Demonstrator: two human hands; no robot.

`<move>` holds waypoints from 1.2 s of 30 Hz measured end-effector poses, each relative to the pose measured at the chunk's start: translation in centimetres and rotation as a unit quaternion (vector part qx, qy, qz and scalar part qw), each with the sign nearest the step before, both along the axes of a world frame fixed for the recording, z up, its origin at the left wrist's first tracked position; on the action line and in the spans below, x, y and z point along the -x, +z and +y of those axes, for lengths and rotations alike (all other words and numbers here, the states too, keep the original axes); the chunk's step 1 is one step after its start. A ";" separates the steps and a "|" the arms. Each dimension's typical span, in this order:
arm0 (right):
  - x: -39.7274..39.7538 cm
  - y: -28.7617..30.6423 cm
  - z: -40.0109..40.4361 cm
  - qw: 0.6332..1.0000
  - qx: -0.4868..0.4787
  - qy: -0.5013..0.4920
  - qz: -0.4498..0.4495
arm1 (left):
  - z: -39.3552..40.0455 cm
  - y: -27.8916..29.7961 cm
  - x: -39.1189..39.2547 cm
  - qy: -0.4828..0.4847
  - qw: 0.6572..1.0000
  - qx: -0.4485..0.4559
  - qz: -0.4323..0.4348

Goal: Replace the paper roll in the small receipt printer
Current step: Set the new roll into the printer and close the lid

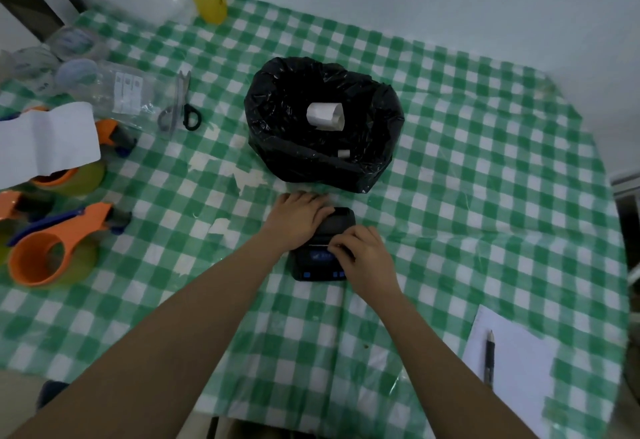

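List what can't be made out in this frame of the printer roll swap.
- Head view: printer lid and paper slot, covered by left hand and right hand.
- Printer's buttons and label: too small and blurred.
- Black bag contents beyond two white pieces: lost in darkness.
- Orange tape dispensers: cut by left edge.

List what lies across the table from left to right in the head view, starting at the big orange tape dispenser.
Orange tape dispenser → scissors → left hand → receipt printer → right hand → pen. The black bag sits farther back, above the printer, so it is left out.
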State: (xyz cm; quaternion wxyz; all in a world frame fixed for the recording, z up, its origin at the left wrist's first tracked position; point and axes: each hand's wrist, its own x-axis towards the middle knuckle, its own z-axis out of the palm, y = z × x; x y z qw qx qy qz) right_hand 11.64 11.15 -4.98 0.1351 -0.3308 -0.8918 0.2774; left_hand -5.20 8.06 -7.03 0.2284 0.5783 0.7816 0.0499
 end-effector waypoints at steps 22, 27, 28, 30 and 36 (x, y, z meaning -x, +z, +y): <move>0.8 1.3 0.5 0.995 0.065 0.006 -0.071 | -0.6 1.4 0.0 0.074 0.996 0.030 -0.035; 0.2 1.2 0.7 0.993 0.096 -0.035 -0.057 | -4.0 1.9 -1.3 0.222 0.955 -0.081 -0.179; 0.2 1.3 0.8 0.992 0.104 -0.043 -0.053 | -4.9 2.2 -1.9 0.249 0.942 -0.091 -0.205; 0.1 1.4 0.8 0.991 0.112 -0.055 -0.044 | -6.4 2.7 -3.0 0.294 0.918 -0.086 -0.252; -1.2 1.2 -0.3 0.982 0.140 -0.121 0.018 | -9.1 2.5 -4.7 0.337 0.878 -0.066 -0.333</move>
